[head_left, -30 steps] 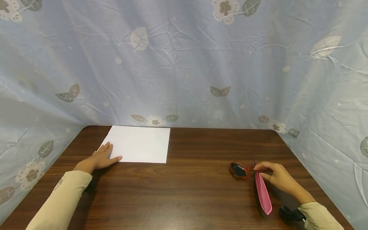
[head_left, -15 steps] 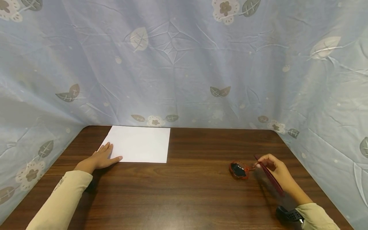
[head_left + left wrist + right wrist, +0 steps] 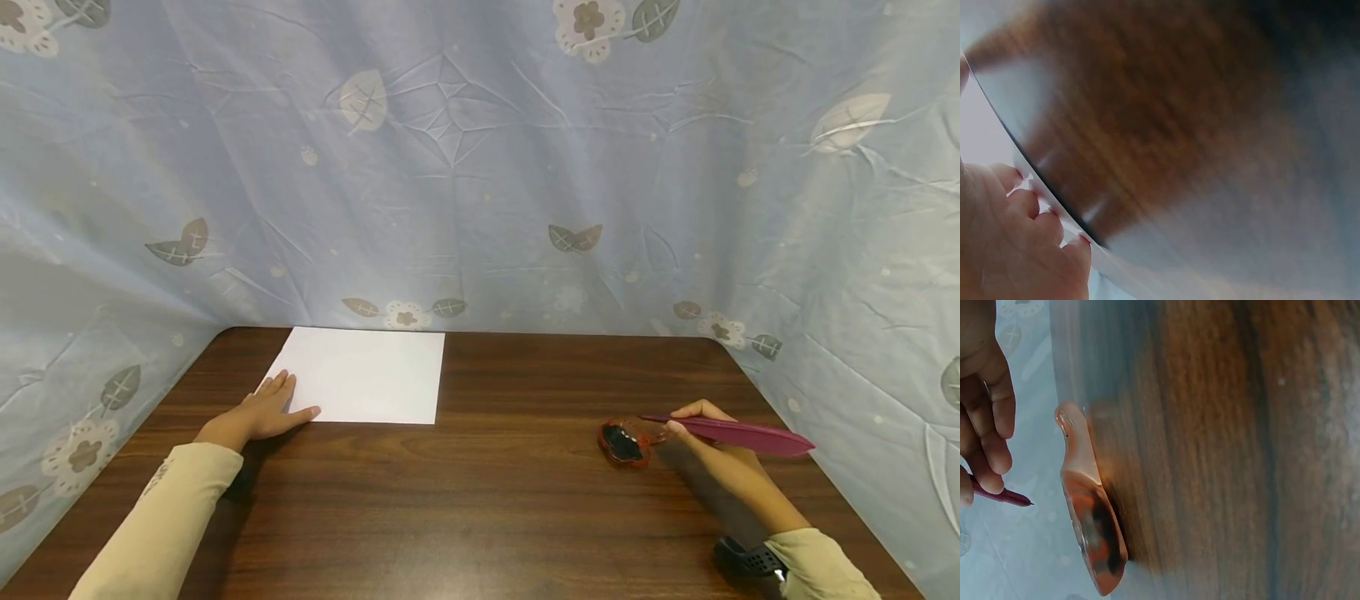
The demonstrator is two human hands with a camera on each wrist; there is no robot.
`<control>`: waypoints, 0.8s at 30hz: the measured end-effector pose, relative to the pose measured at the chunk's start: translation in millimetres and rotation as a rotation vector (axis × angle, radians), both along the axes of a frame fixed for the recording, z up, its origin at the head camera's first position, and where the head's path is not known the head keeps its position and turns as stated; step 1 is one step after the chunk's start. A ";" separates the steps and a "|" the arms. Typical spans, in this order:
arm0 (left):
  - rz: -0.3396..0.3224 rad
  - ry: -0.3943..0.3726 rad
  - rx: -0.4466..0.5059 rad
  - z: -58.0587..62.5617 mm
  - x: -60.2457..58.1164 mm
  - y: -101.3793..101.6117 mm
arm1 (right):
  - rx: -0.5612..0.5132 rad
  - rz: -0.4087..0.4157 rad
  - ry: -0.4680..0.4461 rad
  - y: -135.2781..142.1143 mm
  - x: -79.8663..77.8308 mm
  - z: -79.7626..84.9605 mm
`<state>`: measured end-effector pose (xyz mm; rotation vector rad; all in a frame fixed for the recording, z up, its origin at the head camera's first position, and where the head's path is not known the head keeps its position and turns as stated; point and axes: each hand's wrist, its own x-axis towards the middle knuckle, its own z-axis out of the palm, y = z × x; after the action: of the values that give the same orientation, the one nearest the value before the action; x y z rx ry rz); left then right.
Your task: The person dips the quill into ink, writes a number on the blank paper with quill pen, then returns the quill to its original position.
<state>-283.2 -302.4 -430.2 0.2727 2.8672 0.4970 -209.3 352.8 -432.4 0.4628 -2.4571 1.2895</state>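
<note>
On paper, left grip flat; right grip pinched on pink pen, now swung rightward

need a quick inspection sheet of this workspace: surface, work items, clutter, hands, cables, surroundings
Surface: brown wood-grain table, with light reflecting near its front.
Work items: blank white paper sheet at the far left; magenta feather-shaped pen in hand; translucent orange object with a handle and dark centre, lying on the right.
Clutter: nothing seen.
Left hand: resting flat at the sheet's near left corner.
Right hand: pinching the pen, its tip apart from the orange object in the right wrist view.
Cables: nothing seen.
Surroundings: pale blue cloth with leaf and flower prints behind and at both sides.
</note>
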 end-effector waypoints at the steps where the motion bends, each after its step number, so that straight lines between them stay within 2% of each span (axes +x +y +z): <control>1: -0.001 0.002 -0.001 0.2 0.2 0.0 | -0.012 0.011 -0.007 -0.7 0.3 0.4; 10: -0.001 0.003 0.006 0.4 0.8 0.4 | -0.085 0.071 -0.049 -4.3 0.7 1.7; 15: -0.003 0.011 -0.009 -2.5 -1.6 -0.5 | -0.050 0.120 -0.090 -4.0 0.7 1.1; 18: -0.003 0.016 -0.015 -4.0 -3.0 -1.2 | -0.037 0.147 -0.145 -3.7 0.3 -0.1; 21: -0.001 0.015 -0.014 -5.1 -3.6 -2.0 | -0.024 0.144 -0.194 -3.8 -0.1 -0.9; 24: 0.001 0.011 -0.012 -5.7 -3.7 -2.9 | -0.012 0.142 -0.204 -4.7 -0.1 -0.9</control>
<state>-286.9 -305.3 -436.0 0.2727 2.8800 0.4804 -209.4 348.1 -433.3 0.5358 -2.6216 1.4728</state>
